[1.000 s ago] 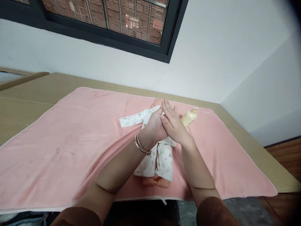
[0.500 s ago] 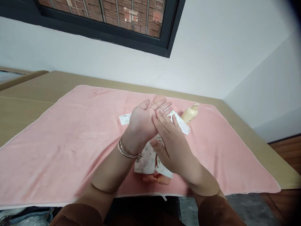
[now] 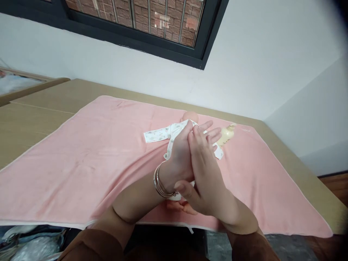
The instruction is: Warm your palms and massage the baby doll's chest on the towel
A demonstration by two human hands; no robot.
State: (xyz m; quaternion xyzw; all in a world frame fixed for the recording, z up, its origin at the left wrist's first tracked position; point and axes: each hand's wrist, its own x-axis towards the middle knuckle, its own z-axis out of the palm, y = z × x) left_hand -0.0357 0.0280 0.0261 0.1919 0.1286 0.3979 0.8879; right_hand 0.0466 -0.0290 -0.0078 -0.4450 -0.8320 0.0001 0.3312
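Note:
My left hand (image 3: 181, 154) is turned palm up with its fingers stretched out, bracelets around the wrist. Flat across its palm lies my right hand (image 3: 205, 168), palm down, fingers straight; the two palms touch and no object shows between them. Beneath both hands a baby doll (image 3: 190, 115) in a white patterned outfit (image 3: 157, 135) lies on its back on a pink blanket (image 3: 81, 159). The hands hide most of the doll's body; its head, one sleeve and its feet show. Just beyond my fingertips a pale yellow pump bottle (image 3: 226, 135) lies tilted on the blanket.
The blanket covers much of a wooden table (image 3: 51, 96), which meets a white wall below a dark-framed window (image 3: 199, 58). At the lower left, clear plastic and other items (image 3: 40, 248) sit below the table edge.
My right hand has slid over my left palm, pressing closer along it. Both hands have shifted slightly right, uncovering more of the doll's left-side sleeve. The camera view has shifted a little.

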